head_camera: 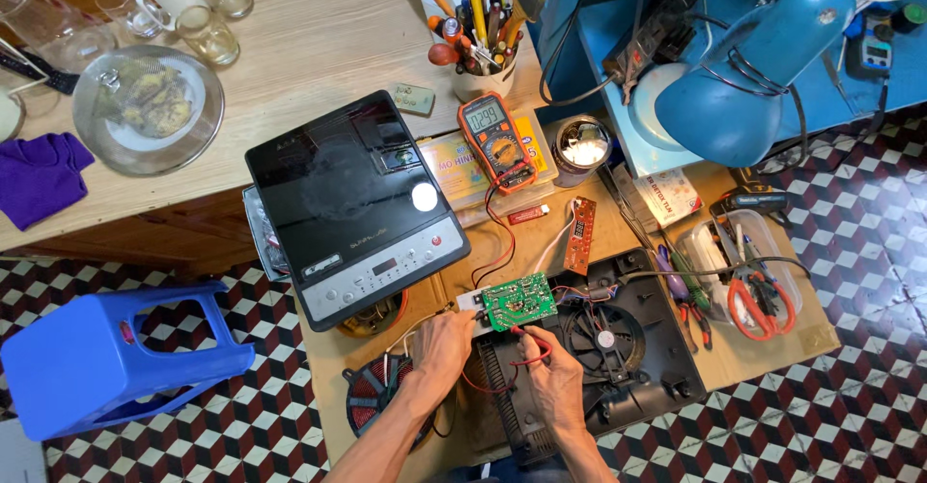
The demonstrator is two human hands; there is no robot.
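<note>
A green circuit board lies over the opened black base of an induction cooker. My left hand grips the board's left end, near a white block on it. My right hand holds a red test probe with its tip at the board's lower edge. Red and black leads run up to an orange multimeter lying on a flat box. The cooker's black glass top panel rests tilted to the left. A round copper coil lies beside my left forearm.
A cup of tools and a blue desk lamp stand at the back. Orange-handled scissors in a clear tub and screwdrivers lie at the right. A blue plastic stool sits on the checkered floor at the left. Glasses and a covered plate stand on the wooden table.
</note>
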